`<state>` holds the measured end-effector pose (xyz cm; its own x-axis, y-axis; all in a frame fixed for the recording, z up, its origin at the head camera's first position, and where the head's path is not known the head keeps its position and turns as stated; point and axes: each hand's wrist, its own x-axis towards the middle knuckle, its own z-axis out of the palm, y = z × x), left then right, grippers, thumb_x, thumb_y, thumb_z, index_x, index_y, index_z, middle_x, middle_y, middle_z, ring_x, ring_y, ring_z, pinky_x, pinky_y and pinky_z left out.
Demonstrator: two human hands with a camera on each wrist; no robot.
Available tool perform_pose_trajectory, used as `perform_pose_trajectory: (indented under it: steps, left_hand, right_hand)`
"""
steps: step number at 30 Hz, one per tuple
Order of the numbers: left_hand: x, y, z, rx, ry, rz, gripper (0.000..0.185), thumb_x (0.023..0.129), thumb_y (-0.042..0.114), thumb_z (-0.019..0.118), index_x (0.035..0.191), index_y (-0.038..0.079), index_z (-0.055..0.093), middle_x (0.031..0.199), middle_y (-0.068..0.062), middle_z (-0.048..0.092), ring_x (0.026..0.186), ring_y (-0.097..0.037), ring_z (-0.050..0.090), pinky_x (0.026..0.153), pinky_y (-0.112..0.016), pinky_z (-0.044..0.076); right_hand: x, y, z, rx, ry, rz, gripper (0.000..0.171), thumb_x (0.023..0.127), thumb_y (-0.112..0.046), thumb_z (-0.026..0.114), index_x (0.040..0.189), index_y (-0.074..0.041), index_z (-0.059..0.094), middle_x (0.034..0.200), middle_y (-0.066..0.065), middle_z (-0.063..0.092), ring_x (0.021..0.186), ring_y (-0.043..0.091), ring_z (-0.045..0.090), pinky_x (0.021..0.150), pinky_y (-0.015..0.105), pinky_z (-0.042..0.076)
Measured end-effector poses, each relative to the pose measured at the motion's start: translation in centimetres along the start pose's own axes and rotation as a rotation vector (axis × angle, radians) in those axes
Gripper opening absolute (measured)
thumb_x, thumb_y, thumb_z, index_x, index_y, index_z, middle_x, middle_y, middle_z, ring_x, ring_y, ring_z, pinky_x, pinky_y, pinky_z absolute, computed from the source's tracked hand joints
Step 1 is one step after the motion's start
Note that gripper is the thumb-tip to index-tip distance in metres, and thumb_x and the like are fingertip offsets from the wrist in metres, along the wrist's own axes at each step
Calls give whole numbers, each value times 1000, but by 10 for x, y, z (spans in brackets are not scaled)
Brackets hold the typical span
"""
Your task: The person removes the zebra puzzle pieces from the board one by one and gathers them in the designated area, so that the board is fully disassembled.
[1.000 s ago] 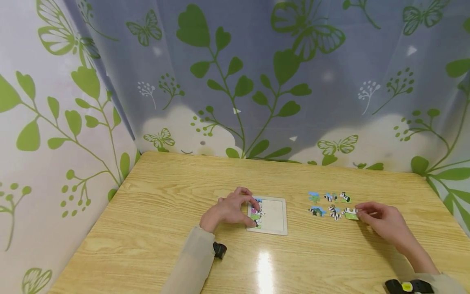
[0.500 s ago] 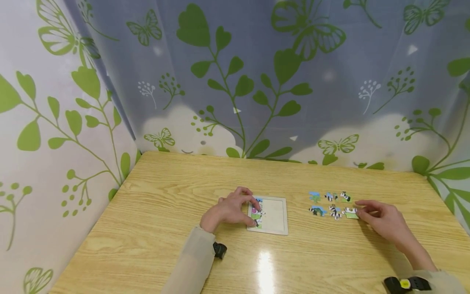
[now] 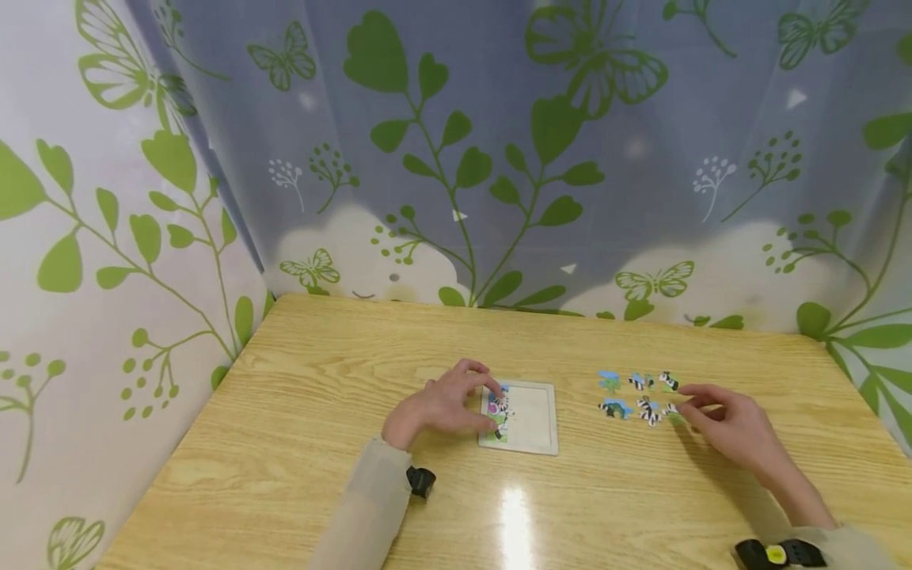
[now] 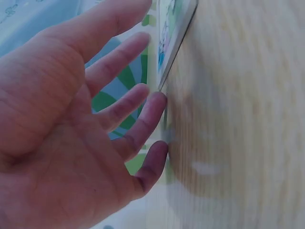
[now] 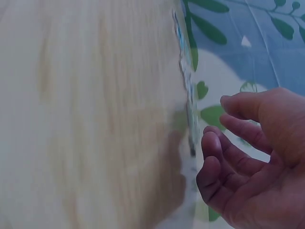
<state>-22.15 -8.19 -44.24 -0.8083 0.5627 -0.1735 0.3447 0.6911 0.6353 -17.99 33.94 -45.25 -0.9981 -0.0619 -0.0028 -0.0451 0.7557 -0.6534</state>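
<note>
The left hand [image 3: 443, 405] rests with spread, relaxed fingers on the left edge of a flat, square, pale tray [image 3: 533, 416], fingertips touching the few fitted pieces [image 3: 499, 410] — thin, glossy card printed in zebra stripes, green and blue. The right hand [image 3: 728, 423] lies loosely curled just right of the loose pieces [image 3: 636, 394], its fingertips at the nearest one [image 3: 670, 409]; whether it pinches that piece cannot be told. The others sit in two short rows beyond its fingers. The worktop [image 3: 321, 443] is smooth light wood-grain laminate with a glare spot near the person. Around it hang curtains [image 3: 456, 158] — white and grey-blue, printed with green leaves and butterflies.
</note>
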Motion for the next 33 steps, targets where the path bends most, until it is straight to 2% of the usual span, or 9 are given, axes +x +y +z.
perform_pose_trajectory:
  steps: [4,12,21,33]
  left_hand:
    - [5,-6,-4,27,58,1,42,83,40,70,122,28,57,144,-4,33,124,-29,43,99,-52,38]
    - [7,-11,-4,83,45,-47,55,80,53,68,130,35,51,140,-5,36,124,-30,42,99,-57,34]
    - [11,-10,-1,99,58,-58,54,79,49,71,127,35,52,142,-5,34,125,-29,39,97,-61,32]
    - [11,-9,-3,76,59,-73,53,77,46,74,125,35,53,139,-2,35,123,-28,41,99,-62,30]
  right_hand:
    - [4,-13,7,-8,8,-53,42,94,-36,57,126,-10,58,105,14,65,77,6,64,55,27,49]
    - [15,-43,29,15,13,-143,36,93,-33,59,122,-12,61,102,11,65,77,17,64,52,27,48]
    - [22,-71,52,62,-37,-196,34,92,-32,62,120,-13,63,98,5,66,78,19,65,54,27,48]
    - [34,-100,82,116,-95,-264,29,91,-28,63,117,-13,65,97,3,66,75,15,62,55,26,49]
